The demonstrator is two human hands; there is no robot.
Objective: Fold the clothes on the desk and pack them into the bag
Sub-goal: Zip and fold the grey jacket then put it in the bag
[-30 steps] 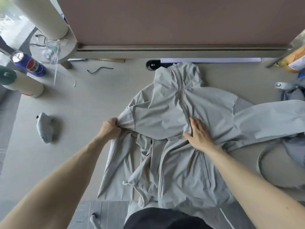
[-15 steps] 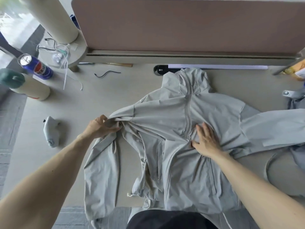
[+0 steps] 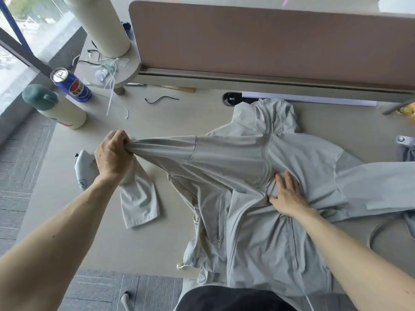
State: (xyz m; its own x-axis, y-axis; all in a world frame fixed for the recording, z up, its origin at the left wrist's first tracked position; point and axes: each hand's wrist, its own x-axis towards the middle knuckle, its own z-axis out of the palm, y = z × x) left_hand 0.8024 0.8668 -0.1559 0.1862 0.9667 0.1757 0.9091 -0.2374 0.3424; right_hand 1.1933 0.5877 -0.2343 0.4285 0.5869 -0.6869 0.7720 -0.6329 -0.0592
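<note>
One jacket sleeve (image 3: 381, 187) partly unseen

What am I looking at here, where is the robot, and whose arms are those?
No robot here: these are a person's bare arms, filmed by a camera worn on their head, looking down at a desk. A light grey jacket lies spread on it. The left hand grips its sleeve, pulled out taut; the right hand presses flat on its front. At the left stand a soda can and a bottle, and a small white device lies nearby.
</note>
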